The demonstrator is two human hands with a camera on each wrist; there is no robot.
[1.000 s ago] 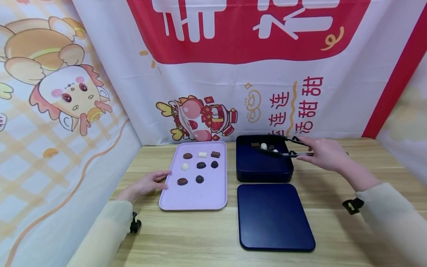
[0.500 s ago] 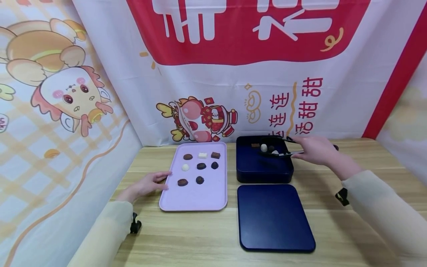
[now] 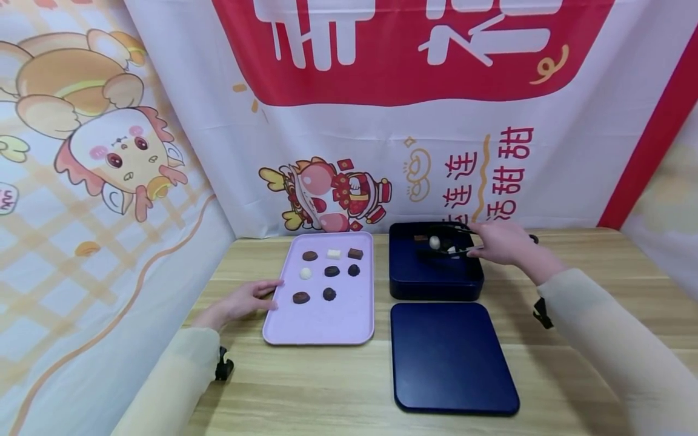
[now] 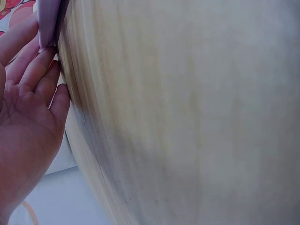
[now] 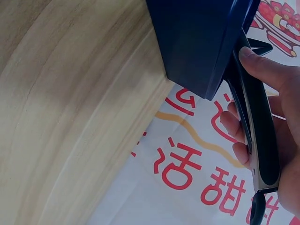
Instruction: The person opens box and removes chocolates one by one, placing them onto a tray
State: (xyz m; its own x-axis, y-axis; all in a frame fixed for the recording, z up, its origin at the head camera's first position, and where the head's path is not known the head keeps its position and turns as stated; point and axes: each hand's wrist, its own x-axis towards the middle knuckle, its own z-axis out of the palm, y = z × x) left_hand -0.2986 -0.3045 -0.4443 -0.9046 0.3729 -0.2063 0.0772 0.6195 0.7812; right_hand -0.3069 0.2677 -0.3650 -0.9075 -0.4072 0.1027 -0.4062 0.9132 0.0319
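The right hand (image 3: 504, 243) grips tongs (image 5: 260, 126), tips inside the box (image 3: 435, 289); the left hand (image 3: 244, 300), fingers extended, touches the tray (image 3: 322, 327); the cloth (image 3: 354, 142) reads "活甜甜".

A narrow strip of the pale wooden table (image 3: 305, 381) runs between the rectangular lilac tray (image 3: 319, 324) and the square dark-blue box (image 3: 436, 290), opening at its near end into broad bare wood left of the flat dark-blue lid (image 3: 454, 357); the red-and-white printed cloth (image 3: 327, 139) bars the way just behind. On the tray, 8 small brown, black and white chocolates (image 3: 331, 271) fill the far and middle parts, leaving its near end free, while the left hand (image 3: 245, 301) blocks its left rim. The right hand (image 3: 503, 242), gripping black-and-metal tongs (image 5: 260, 122), obstructs the box's right side and far interior, leaving its near interior open.
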